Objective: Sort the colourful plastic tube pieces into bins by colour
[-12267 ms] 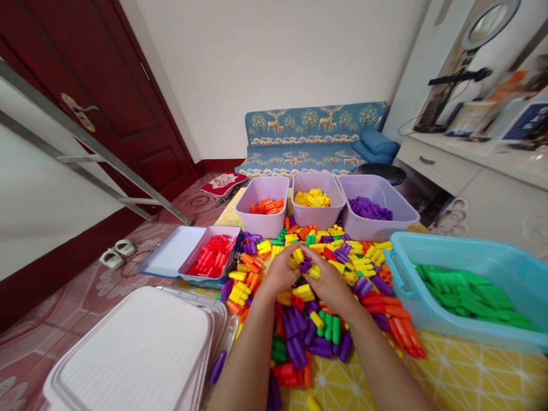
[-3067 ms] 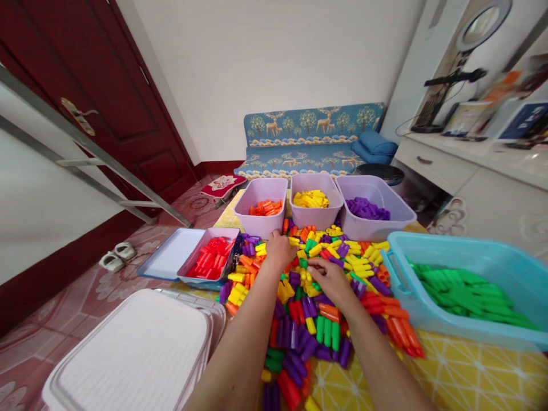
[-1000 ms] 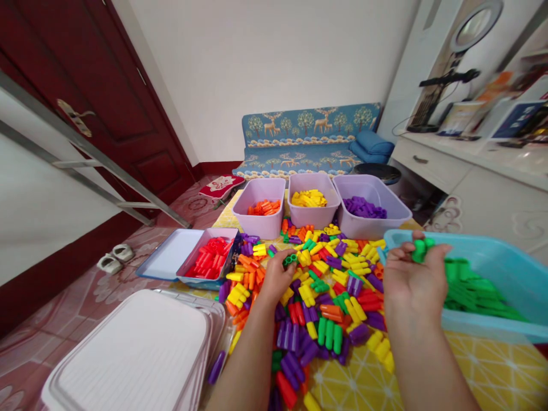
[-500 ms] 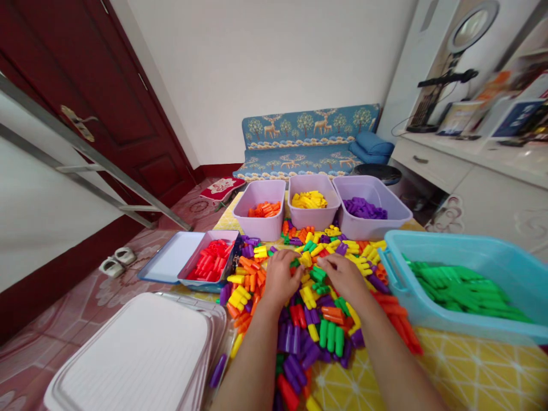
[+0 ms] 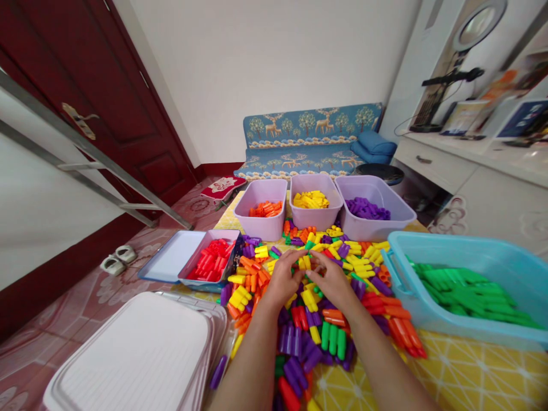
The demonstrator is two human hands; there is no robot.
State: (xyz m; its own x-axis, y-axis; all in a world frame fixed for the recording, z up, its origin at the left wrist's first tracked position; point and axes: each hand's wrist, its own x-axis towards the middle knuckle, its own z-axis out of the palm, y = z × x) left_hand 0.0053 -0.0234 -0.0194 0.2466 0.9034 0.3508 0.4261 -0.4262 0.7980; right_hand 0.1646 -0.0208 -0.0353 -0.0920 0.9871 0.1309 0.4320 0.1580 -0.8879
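My left hand [image 5: 284,276] and my right hand [image 5: 332,278] meet over a heap of coloured bullet-shaped plastic blocks. Between their curled fingertips is a yellow plastic block [image 5: 305,262], pinched from both sides; the fingers partly cover it. Yellow blocks [image 5: 309,299] lie just below the hands. Nearer me are a row of green blocks [image 5: 333,339] and purple blocks [image 5: 289,339]. Orange blocks [image 5: 256,278] lie left of my left hand, and red and orange blocks [image 5: 396,319] lie right of my right forearm.
Three lilac bins stand behind the heap, with orange [image 5: 260,227], yellow [image 5: 315,217] and purple [image 5: 371,229] blocks. A blue tub [image 5: 464,325] of green blocks is at right. At left are a tin [image 5: 205,287] of red blocks and a white lid [image 5: 132,348].
My hands have come together, the right one moving left toward the left one. The yellow block is now between both hands' fingertips. The view has shifted slightly.
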